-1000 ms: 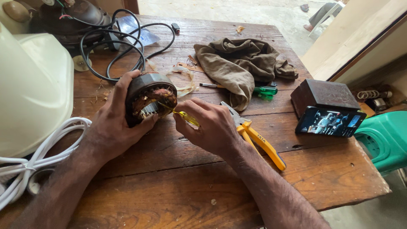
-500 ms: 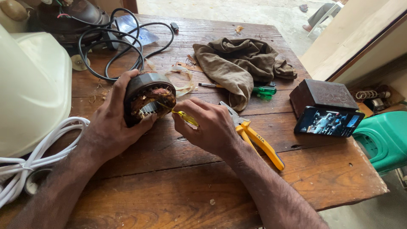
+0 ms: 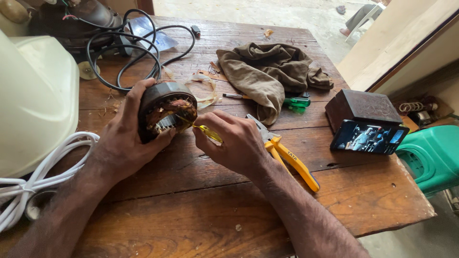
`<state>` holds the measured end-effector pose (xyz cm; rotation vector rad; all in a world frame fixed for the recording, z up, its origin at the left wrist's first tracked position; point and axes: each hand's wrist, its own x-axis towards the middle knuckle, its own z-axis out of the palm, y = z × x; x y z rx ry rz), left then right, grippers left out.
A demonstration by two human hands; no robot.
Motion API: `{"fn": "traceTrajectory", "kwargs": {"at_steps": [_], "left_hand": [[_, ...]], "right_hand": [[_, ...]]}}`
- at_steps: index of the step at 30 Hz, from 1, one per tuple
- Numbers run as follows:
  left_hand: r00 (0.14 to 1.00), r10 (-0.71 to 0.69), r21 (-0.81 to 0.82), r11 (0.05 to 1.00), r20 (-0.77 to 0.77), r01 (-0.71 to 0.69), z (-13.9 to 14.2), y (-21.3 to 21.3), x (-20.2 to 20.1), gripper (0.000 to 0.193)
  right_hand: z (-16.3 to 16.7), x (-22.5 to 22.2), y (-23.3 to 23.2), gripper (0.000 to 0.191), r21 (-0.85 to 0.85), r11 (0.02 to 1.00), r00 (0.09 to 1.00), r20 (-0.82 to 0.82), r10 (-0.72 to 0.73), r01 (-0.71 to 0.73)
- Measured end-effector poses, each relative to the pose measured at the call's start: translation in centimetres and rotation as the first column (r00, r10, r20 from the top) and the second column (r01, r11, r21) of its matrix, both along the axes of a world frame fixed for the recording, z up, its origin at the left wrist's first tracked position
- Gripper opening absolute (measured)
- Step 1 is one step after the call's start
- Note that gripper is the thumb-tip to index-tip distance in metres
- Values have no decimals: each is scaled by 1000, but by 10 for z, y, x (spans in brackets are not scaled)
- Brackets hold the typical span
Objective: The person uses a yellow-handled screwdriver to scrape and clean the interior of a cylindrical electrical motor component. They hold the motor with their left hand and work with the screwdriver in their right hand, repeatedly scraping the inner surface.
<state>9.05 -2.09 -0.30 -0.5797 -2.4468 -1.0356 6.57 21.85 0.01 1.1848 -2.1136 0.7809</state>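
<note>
Copper windings exposed in stator (image 3: 166,114) — left hand (image 3: 125,138) gripping it, right hand (image 3: 234,141) pinching yellow screwdriver (image 3: 203,130) inside; mid-job, windings still seated.

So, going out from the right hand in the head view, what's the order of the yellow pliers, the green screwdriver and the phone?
From the right hand:
1. Yellow pliers, lying just beside its wrist.
2. Green screwdriver, farther back, by the brown cloth.
3. Phone, far right, leaning on a dark box.

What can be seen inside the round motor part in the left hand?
Inside the round motor part, held by the left hand, reddish-brown windings and pale metal slots show. The right hand pushes a yellow-handled tool into the opening. The tool's tip and the far inside are hidden.
</note>
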Motion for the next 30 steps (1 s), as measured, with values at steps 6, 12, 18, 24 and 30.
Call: {"fn": "traceTrajectory", "kwargs": {"at_steps": [6,12,18,24,30], "left_hand": [[998,32,-16,999,46,-31,-1,-1,1,91],[999,21,-9,1000,39,-20,-2,-1,0,90],[1000,-8,-7,1000,-21,8,-3,-1,0,89],[1000,-6,-4,1000,10,6,-7,-6,-1,88],[998,-42,16,999,-40,42,-9,-8,-3,88]], "right_hand": [[-1,3,0,14,2,1000,1000,10,-26,26],[-2,2,0,14,-3,1000,1000,8,-20,20],[-1,4,-2,14,-4,1000,1000,13,-17,17],[1,5,-3,16,-9,1000,1000,3,-18,18],[2,6,-6,16,-37,999,1000,-15,-8,8]]}}
